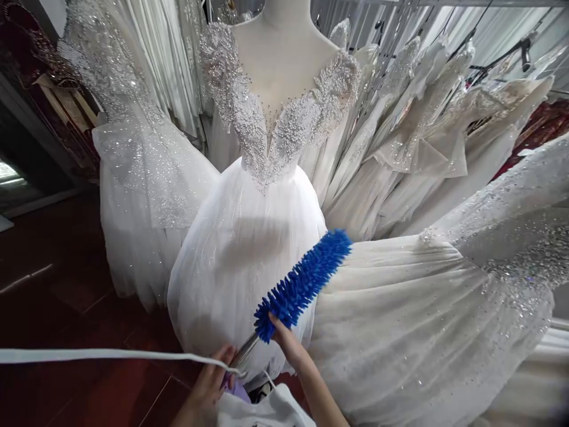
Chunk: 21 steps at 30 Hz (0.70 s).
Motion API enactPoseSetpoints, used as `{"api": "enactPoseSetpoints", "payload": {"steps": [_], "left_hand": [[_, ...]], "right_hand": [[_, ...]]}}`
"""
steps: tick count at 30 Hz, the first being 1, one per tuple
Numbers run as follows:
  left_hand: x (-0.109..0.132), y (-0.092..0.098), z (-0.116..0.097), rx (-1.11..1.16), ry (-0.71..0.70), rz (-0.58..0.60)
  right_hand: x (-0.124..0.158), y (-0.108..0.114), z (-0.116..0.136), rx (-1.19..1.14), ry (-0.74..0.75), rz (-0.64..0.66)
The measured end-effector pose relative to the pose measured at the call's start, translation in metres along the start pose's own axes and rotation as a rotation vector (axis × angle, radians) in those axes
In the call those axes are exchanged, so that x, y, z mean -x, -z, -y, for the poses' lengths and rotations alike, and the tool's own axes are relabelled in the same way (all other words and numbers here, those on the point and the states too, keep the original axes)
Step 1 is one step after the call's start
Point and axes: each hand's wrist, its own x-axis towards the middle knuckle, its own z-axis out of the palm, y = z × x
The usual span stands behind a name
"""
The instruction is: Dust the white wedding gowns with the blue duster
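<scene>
A white wedding gown (249,249) with a beaded bodice stands on a mannequin (284,53) straight ahead. A blue bristly duster (304,281) on a metal rod lies slanted across the gown's skirt. My left hand (208,382) grips the rod's lower end, near a purple handle. My right hand (284,341) touches the base of the blue head with its fingertips. A white strap (89,354) runs from the left edge to my left hand.
Another sequined gown (137,172) hangs at left. More white gowns (422,148) crowd a rack at right, and a sparkly skirt (511,255) spreads at lower right. Dark red floor (57,279) lies at left. White cloth (267,412) sits at the bottom edge.
</scene>
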Motion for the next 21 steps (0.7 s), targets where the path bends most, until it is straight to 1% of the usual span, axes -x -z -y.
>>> {"api": "enactPoseSetpoints", "payload": {"steps": [3,5,7,8,9,12,14,15,16,17,18,19,21], "left_hand": [[-0.024,-0.002,-0.006,-0.1,-0.043,0.083],[-0.047,0.001,-0.009,-0.23,-0.142,0.13],[-0.071,0.011,-0.006,-0.348,-0.244,0.141],[-0.082,0.018,-0.002,-0.393,-0.258,0.149],[-0.092,0.025,0.005,-0.432,-0.241,0.157],[-0.114,0.049,0.032,-0.524,-0.118,0.151],[-0.122,0.061,0.046,-0.555,-0.089,0.137],[-0.125,0.067,0.049,-0.553,-0.089,0.146],[-0.127,0.071,0.047,-0.543,-0.095,0.173],[-0.13,0.075,0.041,-0.529,-0.11,0.21],[-0.134,0.078,0.029,-0.509,-0.137,0.254],[-0.138,0.081,0.014,-0.483,-0.171,0.302],[-0.152,0.086,-0.026,-0.416,-0.245,0.376]], "right_hand": [[-0.03,0.003,-0.017,-0.057,-0.032,-0.016],[-0.047,0.008,-0.025,-0.064,-0.017,-0.029],[-0.066,0.009,-0.036,-0.073,-0.006,-0.046],[-0.075,0.007,-0.044,-0.085,-0.019,-0.061],[-0.085,0.003,-0.054,-0.099,-0.054,-0.087],[-0.109,-0.017,-0.091,-0.135,-0.248,-0.217],[-0.115,-0.028,-0.111,-0.167,-0.339,-0.265],[-0.114,-0.031,-0.117,-0.183,-0.344,-0.268],[-0.111,-0.032,-0.118,-0.197,-0.321,-0.264],[-0.107,-0.033,-0.114,-0.204,-0.281,-0.264],[-0.103,-0.035,-0.106,-0.201,-0.235,-0.276],[-0.101,-0.038,-0.092,-0.19,-0.173,-0.295],[-0.103,-0.05,-0.054,-0.153,-0.009,-0.332]]}}
